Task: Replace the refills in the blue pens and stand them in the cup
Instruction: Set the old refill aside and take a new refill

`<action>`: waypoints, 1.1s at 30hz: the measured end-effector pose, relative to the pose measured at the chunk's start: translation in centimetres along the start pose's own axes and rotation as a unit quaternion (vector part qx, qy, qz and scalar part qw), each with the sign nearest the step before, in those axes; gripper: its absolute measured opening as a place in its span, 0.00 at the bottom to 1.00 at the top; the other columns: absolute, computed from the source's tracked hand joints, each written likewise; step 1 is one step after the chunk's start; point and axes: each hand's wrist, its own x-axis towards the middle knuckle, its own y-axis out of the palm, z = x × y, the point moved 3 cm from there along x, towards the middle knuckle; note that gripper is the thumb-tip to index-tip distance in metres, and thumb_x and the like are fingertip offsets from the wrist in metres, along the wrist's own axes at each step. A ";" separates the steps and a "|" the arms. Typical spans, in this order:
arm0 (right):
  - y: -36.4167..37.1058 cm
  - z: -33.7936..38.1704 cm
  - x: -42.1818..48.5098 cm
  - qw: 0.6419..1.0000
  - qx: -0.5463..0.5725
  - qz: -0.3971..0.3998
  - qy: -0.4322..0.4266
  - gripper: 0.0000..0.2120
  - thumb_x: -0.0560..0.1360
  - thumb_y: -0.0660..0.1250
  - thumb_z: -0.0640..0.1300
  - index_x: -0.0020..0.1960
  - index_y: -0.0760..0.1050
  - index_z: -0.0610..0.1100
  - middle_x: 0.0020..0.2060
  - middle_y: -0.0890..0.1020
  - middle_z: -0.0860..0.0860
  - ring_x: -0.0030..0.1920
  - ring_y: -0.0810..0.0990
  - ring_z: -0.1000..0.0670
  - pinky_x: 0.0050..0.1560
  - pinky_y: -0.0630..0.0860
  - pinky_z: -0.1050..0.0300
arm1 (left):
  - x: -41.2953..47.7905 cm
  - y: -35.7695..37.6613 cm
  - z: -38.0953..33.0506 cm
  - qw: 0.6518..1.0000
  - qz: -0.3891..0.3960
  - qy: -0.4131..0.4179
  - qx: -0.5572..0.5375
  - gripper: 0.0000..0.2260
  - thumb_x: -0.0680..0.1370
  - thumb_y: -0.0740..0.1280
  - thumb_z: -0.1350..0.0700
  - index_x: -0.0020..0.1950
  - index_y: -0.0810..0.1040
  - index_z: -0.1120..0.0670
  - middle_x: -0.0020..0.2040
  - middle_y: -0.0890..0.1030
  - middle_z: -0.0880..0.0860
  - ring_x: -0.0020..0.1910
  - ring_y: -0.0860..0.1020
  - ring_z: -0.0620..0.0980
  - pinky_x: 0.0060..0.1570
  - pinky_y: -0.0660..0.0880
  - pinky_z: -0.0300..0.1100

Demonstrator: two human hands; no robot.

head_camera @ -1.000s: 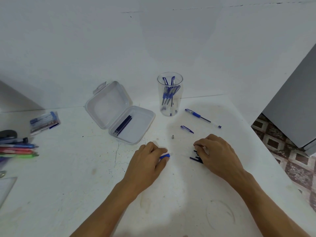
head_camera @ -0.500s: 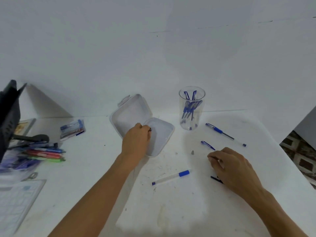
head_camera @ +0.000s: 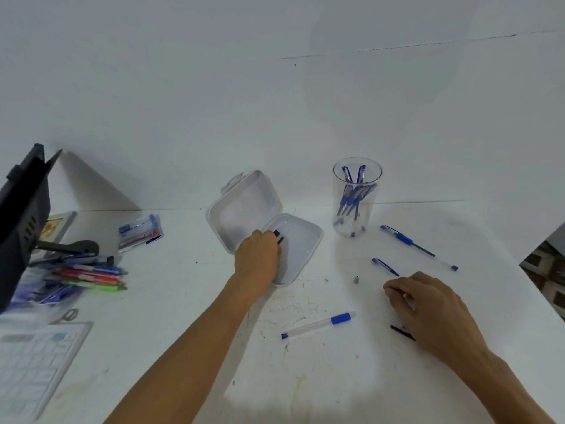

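Observation:
A clear cup (head_camera: pixel 357 221) at the back holds several blue pens. My left hand (head_camera: pixel 258 255) reaches into the open clear plastic box (head_camera: pixel 316 240), and its fingers curl around dark refills (head_camera: pixel 278 237) whose ends show at the fingertips. An empty pen barrel (head_camera: pixel 318 324) with a blue grip lies on the table between my hands. My right hand (head_camera: pixel 428 310) rests on the table with curled fingers, and a dark refill (head_camera: pixel 399 329) sticks out from under the palm. A blue cap (head_camera: pixel 385 267) and a small metal tip (head_camera: pixel 356 280) lie just beyond it. A whole blue pen (head_camera: pixel 419 247) lies right of the cup.
Coloured pens (head_camera: pixel 91 276), a packet of pens (head_camera: pixel 139 232), a black device (head_camera: pixel 21 221) and a white keypad (head_camera: pixel 33 362) crowd the left side. The box's lid (head_camera: pixel 244 206) stands open against the wall. The table's edge (head_camera: pixel 538 298) drops off at right.
My left hand let go of the pen barrel, which now lies on the table, and went into the box. My right hand stayed in place with the dark refill under it.

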 end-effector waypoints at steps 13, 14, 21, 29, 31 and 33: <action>-0.2 0.1 0.4 1.000 0.007 0.014 0.018 0.10 0.80 0.64 0.50 0.58 0.81 0.52 0.44 0.78 0.58 0.45 0.77 0.53 0.46 0.70 0.63 | -0.1 -0.3 -0.4 0.998 -0.054 0.022 0.030 0.12 0.83 0.56 0.52 0.54 0.75 0.58 0.47 0.78 0.54 0.41 0.73 0.49 0.39 0.70 0.40; -0.2 0.1 0.4 1.000 0.008 0.019 0.021 0.10 0.80 0.64 0.50 0.58 0.81 0.52 0.44 0.78 0.58 0.45 0.77 0.54 0.46 0.70 0.63 | -0.3 -0.7 -0.5 0.997 -0.065 0.032 0.010 0.12 0.83 0.55 0.52 0.53 0.75 0.58 0.46 0.78 0.54 0.42 0.74 0.49 0.38 0.70 0.39; -1.0 0.8 -0.2 0.997 0.059 -0.044 0.020 0.09 0.79 0.66 0.48 0.57 0.81 0.52 0.45 0.79 0.58 0.43 0.79 0.57 0.44 0.73 0.64 | -4.3 -3.7 -4.1 0.935 0.010 0.071 -0.348 0.03 0.82 0.61 0.52 0.53 0.73 0.44 0.44 0.80 0.43 0.43 0.77 0.39 0.42 0.73 0.29; -1.4 3.1 -0.7 0.986 0.164 0.001 0.038 0.08 0.79 0.65 0.44 0.57 0.79 0.50 0.44 0.82 0.58 0.37 0.81 0.56 0.43 0.79 0.64 | -8.5 -1.1 -7.6 0.852 0.156 0.018 -0.499 0.04 0.79 0.66 0.53 0.52 0.73 0.50 0.43 0.83 0.50 0.38 0.80 0.45 0.40 0.79 0.41; -1.0 3.2 -0.6 0.949 0.283 0.073 0.118 0.07 0.80 0.64 0.46 0.51 0.81 0.50 0.40 0.84 0.56 0.32 0.81 0.57 0.35 0.77 0.65 | -9.4 -0.6 -8.1 0.865 0.136 0.042 -0.482 0.04 0.79 0.66 0.51 0.51 0.73 0.48 0.43 0.83 0.50 0.40 0.81 0.46 0.41 0.79 0.41; -0.7 3.4 -0.4 0.928 0.330 0.104 0.136 0.08 0.79 0.65 0.48 0.47 0.83 0.52 0.38 0.85 0.54 0.29 0.80 0.57 0.32 0.74 0.66 | -10.1 -0.2 -8.5 0.866 0.129 0.048 -0.480 0.05 0.78 0.67 0.50 0.49 0.72 0.47 0.42 0.82 0.49 0.38 0.79 0.45 0.36 0.76 0.37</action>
